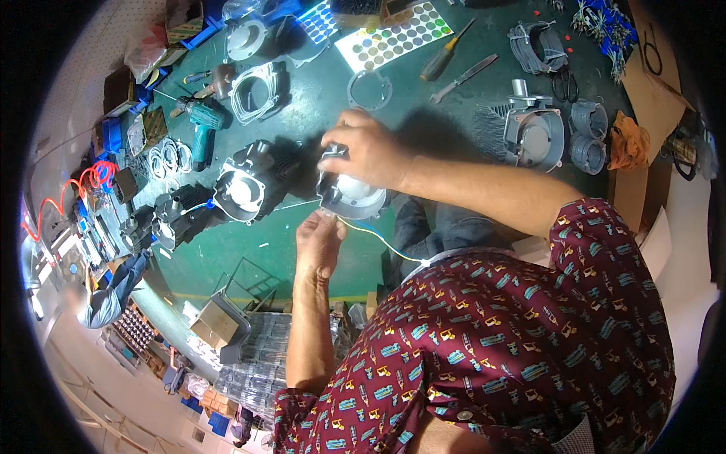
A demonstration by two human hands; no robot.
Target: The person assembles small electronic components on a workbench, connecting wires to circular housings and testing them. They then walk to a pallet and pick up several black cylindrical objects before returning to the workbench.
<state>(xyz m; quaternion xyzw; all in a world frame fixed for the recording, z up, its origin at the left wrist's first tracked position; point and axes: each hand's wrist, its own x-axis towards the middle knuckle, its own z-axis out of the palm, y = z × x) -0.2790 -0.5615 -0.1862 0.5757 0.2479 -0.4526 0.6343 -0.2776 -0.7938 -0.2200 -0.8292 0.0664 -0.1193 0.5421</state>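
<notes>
In front of me at the bench edge is a grey metal motor housing, its round opening turned toward me. My right hand is closed over its far side, fingers curled around the upper rim. At the lower left rim, my left hand has thumb and fingers pinched together around thin wires where they meet the housing. From there the yellow and blue wires trail right to a white connector by my shirt. Fingers cover the exact spot where the wires enter.
More motor housings line the bench edge at left, beside a teal power drill. Beyond lie a flat ring gasket, a screwdriver, a wrench and a sticker sheet. Another housing stands at right, near an orange cloth.
</notes>
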